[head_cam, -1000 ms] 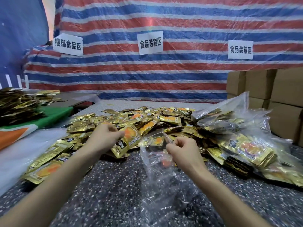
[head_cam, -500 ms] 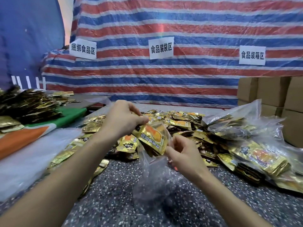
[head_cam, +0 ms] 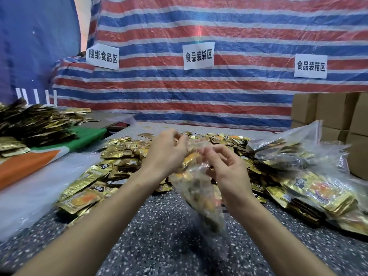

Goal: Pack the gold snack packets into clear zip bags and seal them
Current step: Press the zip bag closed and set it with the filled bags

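Filling, head view: the clear zip bag (head_cam: 199, 192) hangs between the two hands. Its mouth is up at the fingertips and its body trails down toward the speckled surface (head_cam: 159, 242) below the wrists.
Left hand (head_cam: 166, 151): the fingers are curled together at the bag's mouth. They seem to pinch the top of a gold packet (head_cam: 191, 158) that sits partly inside, just right of the knuckles. Blur leaves the exact grip unsure.
Right hand (head_cam: 227, 169): thumb and forefinger are pinched on the bag's rim, and the other fingers are loosely curled.
Loose packets (head_cam: 123, 158): these are heaped on the surface beyond and to the left of the left hand, near enough to reach.
Filled bags (head_cam: 310, 190): these are piled to the right of the right hand.
Bag handling: the film looks thin, limp, very light and slick. It will likely fall closed unless the rim is held apart. The best hold is a pinch on each side of the rim beside the zip strip, not on the body.
Packet handling: the packet is probably light, flat, fairly stiff foil that slides face against face, so a stack may fan out. It should be pinched across a short edge and fed in end first. Its corners could snag the film.
Sealing: the contents should sit below the zip track before the fingers run along it.
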{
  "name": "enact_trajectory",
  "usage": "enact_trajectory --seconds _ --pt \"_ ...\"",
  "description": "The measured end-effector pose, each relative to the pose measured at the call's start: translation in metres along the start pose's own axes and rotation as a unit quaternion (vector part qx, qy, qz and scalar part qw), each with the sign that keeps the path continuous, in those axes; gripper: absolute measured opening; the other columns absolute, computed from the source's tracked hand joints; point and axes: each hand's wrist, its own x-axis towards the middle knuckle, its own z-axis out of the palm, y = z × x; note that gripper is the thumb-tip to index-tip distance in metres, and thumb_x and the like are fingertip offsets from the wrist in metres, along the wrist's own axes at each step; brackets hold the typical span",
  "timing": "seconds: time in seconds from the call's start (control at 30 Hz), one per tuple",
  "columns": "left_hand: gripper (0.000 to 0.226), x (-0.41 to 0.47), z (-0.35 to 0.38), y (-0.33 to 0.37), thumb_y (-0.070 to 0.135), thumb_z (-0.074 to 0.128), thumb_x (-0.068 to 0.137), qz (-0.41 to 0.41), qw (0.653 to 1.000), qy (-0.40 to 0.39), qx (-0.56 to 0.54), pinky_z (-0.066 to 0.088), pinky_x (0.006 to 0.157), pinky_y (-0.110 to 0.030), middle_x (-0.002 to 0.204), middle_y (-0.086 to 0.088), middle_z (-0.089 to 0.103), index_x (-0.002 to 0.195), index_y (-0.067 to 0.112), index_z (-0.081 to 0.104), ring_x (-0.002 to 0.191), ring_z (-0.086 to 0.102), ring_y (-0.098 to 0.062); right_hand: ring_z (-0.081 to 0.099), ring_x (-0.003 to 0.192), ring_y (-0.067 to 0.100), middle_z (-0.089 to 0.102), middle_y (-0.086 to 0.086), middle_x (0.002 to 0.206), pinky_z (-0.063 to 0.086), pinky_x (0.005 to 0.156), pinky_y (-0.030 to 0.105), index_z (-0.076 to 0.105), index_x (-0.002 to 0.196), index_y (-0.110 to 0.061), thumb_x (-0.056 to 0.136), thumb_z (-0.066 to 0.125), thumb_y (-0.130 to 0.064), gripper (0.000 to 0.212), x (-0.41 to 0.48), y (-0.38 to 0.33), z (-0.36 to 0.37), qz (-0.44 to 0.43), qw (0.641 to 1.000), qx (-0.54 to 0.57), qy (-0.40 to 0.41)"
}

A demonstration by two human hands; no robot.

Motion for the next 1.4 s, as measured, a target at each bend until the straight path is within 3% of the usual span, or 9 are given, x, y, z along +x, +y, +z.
enact_trajectory --seconds 0.17,0.33,0.5,0.63,0.77,0.93,1.07,1.27,1.4 --pt "0.021 0.004 0.0 -0.038 0.013 0.05 0.099 0.035 0.981 0.188 -0.039 0.041 0.048 -0.014 0.075 0.002 0.059 0.083 0.026 0.053 0.06 0.055 0.001 0.071 0.084 0.016 0.076 0.001 0.092 0.057 0.065 0.025 0.068 0.085 -0.017 0.091 0.059 -0.033 0.019 0.003 0.016 -0.012 0.007 0.998 0.046 0.047" --pt "0.041 0.001 0.023 -0.106 0.025 0.07 0.085 -0.117 0.974 0.007 0.195 0.045 0.104 -0.045 0.138 -0.001 0.052 0.124 0.031 0.058 0.124 0.05 -0.021 0.072 0.094 0.018 0.076 0.001 0.102 0.06 0.068 0.027 0.073 0.084 -0.026 0.087 0.06 -0.035 0.016 -0.006 0.049 -0.017 0.025 0.998 0.027 0.049" --pt "0.078 -0.004 0.04 -0.136 0.051 0.075 0.078 -0.158 0.949 -0.058 0.267 0.03 0.114 -0.049 0.153 0.0 0.037 0.145 0.04 0.038 0.136 0.038 -0.026 0.07 0.097 0.026 0.074 0.0 0.104 0.062 0.07 0.036 0.072 0.083 -0.033 0.09 0.057 -0.034 0.016 -0.012 0.069 -0.02 0.018 0.999 0.001 0.047" --pt "0.053 -0.001 0.047 -0.14 0.028 0.065 0.089 -0.138 0.957 0.006 0.255 0.035 0.107 -0.045 0.139 -0.001 0.054 0.138 0.037 0.049 0.125 0.046 -0.026 0.071 0.094 0.021 0.074 -0.002 0.105 0.062 0.08 0.048 0.069 0.089 -0.026 0.091 0.057 -0.036 0.015 -0.015 0.069 -0.021 0.003 1.0 -0.021 0.017" --pt "0.03 0.003 0.035 -0.132 0.043 0.054 0.099 -0.126 0.968 0.051 0.209 0.045 0.098 -0.045 0.12 0.0 0.067 0.126 0.032 0.063 0.11 0.059 -0.027 0.07 0.098 0.022 0.074 -0.002 0.106 0.059 0.085 0.054 0.069 0.089 -0.027 0.09 0.058 -0.037 0.015 -0.015 0.067 -0.02 0.002 0.999 -0.028 0.021" --pt "0.012 0.006 0.002 -0.085 0.025 0.057 0.1 -0.061 0.992 0.112 0.027 0.058 0.072 -0.044 0.093 -0.002 0.065 0.089 0.021 0.061 0.084 0.063 -0.022 0.066 0.101 0.037 0.072 0.007 0.104 0.053 0.085 0.066 0.069 0.085 -0.03 0.087 0.061 -0.039 0.012 -0.016 0.063 -0.019 -0.002 1.0 -0.011 0.027" --pt "0.006 0.008 -0.026 -0.033 0.021 0.067 0.094 0.006 0.989 0.136 -0.053 0.058 0.051 -0.04 0.09 -0.001 0.065 0.092 0.016 0.064 0.078 0.068 -0.025 0.067 0.097 0.033 0.074 0.0 0.1 0.054 0.086 0.065 0.069 0.081 -0.032 0.085 0.061 -0.039 0.011 -0.018 0.06 -0.018 0.005 1.0 -0.009 0.022" --pt "0.01 0.006 -0.02 0.007 0.023 0.072 0.089 0.045 0.996 0.079 0.019 0.051 0.052 -0.03 0.076 0.006 0.064 0.083 0.018 0.065 0.068 0.063 -0.015 0.067 0.091 0.009 0.073 -0.005 0.095 0.057 0.089 0.044 0.07 0.084 -0.018 0.083 0.063 -0.032 0.015 -0.021 0.057 -0.017 0.0 1.0 0.015 0.018" --pt "0.015 0.002 -0.004 0.01 0.027 0.07 0.089 0.038 0.993 0.077 0.087 0.049 0.06 -0.032 0.075 0.003 0.064 0.079 0.016 0.064 0.071 0.062 -0.018 0.068 0.083 0.007 0.073 -0.007 0.088 0.055 0.085 0.048 0.07 0.088 -0.016 0.087 0.061 -0.03 0.017 -0.02 0.056 -0.02 0.002 0.999 0.013 0.032"
